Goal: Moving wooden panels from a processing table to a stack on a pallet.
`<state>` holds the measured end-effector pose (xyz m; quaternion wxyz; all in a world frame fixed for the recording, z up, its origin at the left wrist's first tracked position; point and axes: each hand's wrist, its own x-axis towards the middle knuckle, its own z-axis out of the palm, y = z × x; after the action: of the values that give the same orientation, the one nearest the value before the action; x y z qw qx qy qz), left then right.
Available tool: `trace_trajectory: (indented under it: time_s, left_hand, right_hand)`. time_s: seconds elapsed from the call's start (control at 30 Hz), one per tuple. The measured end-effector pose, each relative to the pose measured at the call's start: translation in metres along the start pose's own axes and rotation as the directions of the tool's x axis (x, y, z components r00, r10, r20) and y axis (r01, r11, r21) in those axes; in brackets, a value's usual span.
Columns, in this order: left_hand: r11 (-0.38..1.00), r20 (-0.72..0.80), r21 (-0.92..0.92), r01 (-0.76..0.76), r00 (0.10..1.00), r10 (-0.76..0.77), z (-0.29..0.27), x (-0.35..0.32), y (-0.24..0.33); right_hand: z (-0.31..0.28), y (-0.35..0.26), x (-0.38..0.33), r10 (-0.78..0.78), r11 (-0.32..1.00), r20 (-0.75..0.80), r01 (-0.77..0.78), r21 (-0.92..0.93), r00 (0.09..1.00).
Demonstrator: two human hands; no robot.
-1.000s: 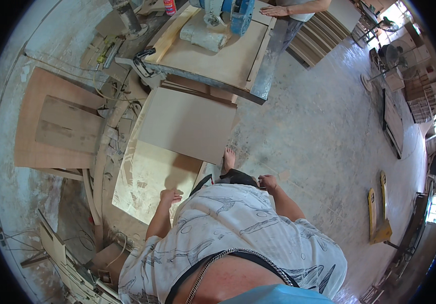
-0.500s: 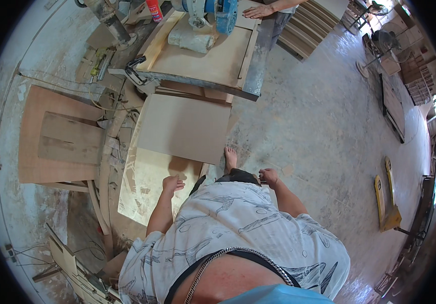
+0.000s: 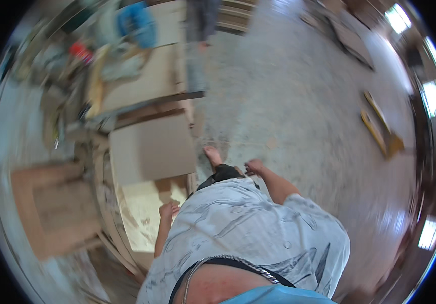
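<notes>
Standing over stacked boards (image 3: 152, 149), your left hand (image 3: 168, 209) and right hand (image 3: 253, 166) hang loosely curled, holding nothing; a cluttered table (image 3: 142, 86) lies far left, concrete floor (image 3: 299, 116) right.

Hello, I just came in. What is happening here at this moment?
A person in a pale patterned shirt stands barefoot on a dusty concrete floor. The left hand hangs beside a pale flat wooden board lying low at the person's left; the right hand is loosely curled and empty. Neither hand holds anything. Another person stands at the cluttered wooden workbench. The picture is motion-blurred.
</notes>
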<state>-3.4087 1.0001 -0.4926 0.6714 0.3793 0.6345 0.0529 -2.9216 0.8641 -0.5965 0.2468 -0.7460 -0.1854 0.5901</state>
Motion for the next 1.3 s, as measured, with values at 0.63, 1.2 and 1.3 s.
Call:
trace_trajectory:
  time_s: [0.63, 1.2, 1.3]
  left_hand:
    - [0.928, 0.027, 0.368, 0.055, 0.997, -0.069, 0.021, 0.089, 0.072]
    - [0.444, 0.286, 0.896, -0.034, 0.807, -0.516, 0.108, 0.131, 0.102]
    - [0.417, 0.336, 0.905, -0.086, 0.746, -0.575, 0.104, 0.162, 0.091]
  right_hand:
    - [-0.048, 0.077, -0.043, 0.337, 0.854, -0.18, -0.219, 0.471, 0.924]
    - [-0.049, 0.102, -0.074, 0.586, 0.666, -0.215, -0.312, 0.678, 0.782]
    - [-0.035, 0.09, -0.045, 0.619, 0.687, -0.255, -0.356, 0.634, 0.743]
